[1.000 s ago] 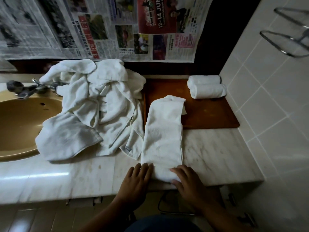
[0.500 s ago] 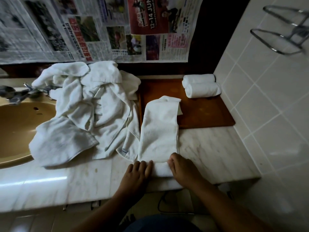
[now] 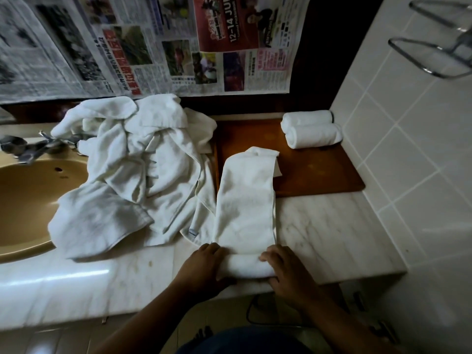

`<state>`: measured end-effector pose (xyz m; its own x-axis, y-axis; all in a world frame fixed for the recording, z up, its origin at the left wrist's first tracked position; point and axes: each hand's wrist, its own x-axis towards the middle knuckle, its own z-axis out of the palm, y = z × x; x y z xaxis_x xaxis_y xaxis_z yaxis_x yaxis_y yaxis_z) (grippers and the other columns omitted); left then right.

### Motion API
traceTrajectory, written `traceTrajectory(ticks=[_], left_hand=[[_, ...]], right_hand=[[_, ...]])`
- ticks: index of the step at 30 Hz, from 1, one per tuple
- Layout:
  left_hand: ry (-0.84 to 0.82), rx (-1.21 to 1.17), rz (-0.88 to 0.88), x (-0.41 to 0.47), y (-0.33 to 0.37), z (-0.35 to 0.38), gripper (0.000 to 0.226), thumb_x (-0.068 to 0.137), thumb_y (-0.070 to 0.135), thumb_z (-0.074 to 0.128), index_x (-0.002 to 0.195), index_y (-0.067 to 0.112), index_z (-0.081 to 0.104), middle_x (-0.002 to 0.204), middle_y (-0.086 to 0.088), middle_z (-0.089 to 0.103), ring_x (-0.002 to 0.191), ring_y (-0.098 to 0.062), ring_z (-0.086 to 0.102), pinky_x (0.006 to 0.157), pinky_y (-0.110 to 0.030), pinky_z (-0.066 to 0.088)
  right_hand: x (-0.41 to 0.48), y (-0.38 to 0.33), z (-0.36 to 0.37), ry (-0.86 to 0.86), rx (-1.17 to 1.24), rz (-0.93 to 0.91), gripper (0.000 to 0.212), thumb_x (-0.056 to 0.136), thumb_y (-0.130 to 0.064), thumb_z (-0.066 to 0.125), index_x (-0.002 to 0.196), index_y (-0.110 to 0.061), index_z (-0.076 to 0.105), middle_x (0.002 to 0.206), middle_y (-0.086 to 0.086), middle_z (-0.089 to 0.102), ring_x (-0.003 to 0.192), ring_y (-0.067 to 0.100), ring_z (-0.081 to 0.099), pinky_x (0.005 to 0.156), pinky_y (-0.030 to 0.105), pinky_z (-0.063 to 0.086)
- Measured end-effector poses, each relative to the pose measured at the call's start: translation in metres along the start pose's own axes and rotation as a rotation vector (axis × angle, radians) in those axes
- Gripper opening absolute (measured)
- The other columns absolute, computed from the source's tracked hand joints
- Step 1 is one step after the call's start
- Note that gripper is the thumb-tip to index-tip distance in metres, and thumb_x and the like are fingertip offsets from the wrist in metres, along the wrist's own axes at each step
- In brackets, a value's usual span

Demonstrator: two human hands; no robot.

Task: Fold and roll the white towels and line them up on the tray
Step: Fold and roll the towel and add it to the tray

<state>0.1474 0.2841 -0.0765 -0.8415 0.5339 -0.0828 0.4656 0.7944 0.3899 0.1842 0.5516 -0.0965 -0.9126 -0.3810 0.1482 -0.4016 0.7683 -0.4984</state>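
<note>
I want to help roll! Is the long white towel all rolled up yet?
Partly rolled: the long white folded towel has a small roll between the left hand and right hand; the rest lies flat.

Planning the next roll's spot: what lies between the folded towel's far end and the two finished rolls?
Only bare tray surface, seen in the head view; the folded towel and the finished rolls lie apart.

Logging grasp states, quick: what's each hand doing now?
Left hand: grips the folded towel at its rolled end.
Right hand: grips the same roll.
</note>
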Motion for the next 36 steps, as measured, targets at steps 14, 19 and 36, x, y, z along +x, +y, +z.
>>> traceTrajectory(ticks=[14, 19, 36], left_hand=[[0.251, 0.306, 0.078, -0.012, -0.003, 0.026, 0.055, 0.091, 0.054, 0.040, 0.126, 0.014, 0.055, 0.107, -0.007, 0.060, 0.083, -0.026, 0.063, 0.065, -0.036, 0.056], [0.128, 0.288, -0.018, 0.001, 0.000, 0.015, 0.047, 0.091, 0.068, 0.041, 0.110, 0.027, 0.051, 0.082, 0.001, 0.057, 0.051, -0.021, 0.058, 0.042, -0.033, 0.048], [0.118, 0.239, -0.074, 0.002, 0.019, 0.002, 0.046, 0.097, 0.058, 0.039, 0.112, 0.018, 0.055, 0.106, -0.007, 0.060, 0.087, -0.028, 0.062, 0.068, -0.038, 0.049]], right_hand=[[0.015, -0.006, -0.007, -0.155, -0.119, 0.241, 0.089, 0.084, -0.086, 0.009, 0.124, -0.024, 0.059, 0.119, -0.002, 0.057, 0.106, 0.018, 0.053, 0.089, 0.034, 0.045], [0.002, -0.014, 0.006, 0.041, -0.276, 0.219, 0.053, 0.092, -0.068, 0.041, 0.103, -0.021, 0.063, 0.103, 0.001, 0.056, 0.087, 0.020, 0.055, 0.073, 0.035, 0.049], [0.019, -0.025, 0.007, 0.043, -0.321, 0.258, 0.047, 0.101, -0.055, 0.030, 0.076, -0.027, 0.059, 0.068, -0.003, 0.062, 0.063, 0.019, 0.059, 0.070, 0.035, 0.042]])
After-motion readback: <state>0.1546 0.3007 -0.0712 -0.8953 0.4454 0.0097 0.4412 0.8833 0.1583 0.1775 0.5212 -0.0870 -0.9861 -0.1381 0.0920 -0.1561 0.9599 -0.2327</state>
